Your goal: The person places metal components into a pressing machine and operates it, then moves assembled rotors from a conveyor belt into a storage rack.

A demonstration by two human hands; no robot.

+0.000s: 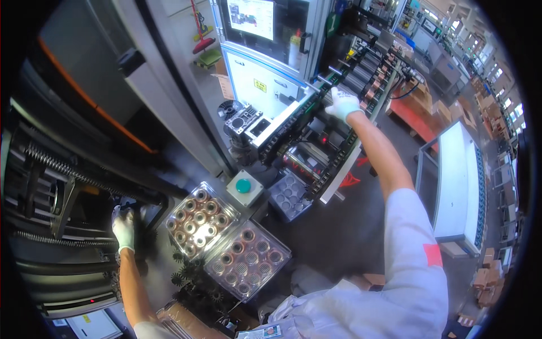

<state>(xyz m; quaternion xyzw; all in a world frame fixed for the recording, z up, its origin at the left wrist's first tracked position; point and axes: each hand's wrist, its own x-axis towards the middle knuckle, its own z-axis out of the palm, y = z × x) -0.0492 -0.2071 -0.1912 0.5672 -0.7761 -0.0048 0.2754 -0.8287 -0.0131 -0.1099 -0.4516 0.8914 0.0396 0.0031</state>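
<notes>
My right hand (342, 104), in a white glove, reaches out over a conveyor (322, 175). Its fingers bend down among grey metal cylinders (364, 73) with copper-coloured ends; what they grip is hidden beneath the hand. My left hand (123, 229), gloved too, is at the dark machine (84, 206) on the left. Its fingers curl at a small dark part there, too dim to name. Between my arms lie two clear plastic trays, the farther one (172, 240) and the nearer one (248, 296), holding several round, copper-edged metal parts (237, 247).
A green push button (243, 186) on a grey box stands beyond the trays. Another tray (291, 212) sits under the conveyor's near end. Dark toothed parts (178, 279) lie beside the trays. A metal upright (175, 73) rises between machine and cabinet (262, 85). A white rack (457, 186) stands right.
</notes>
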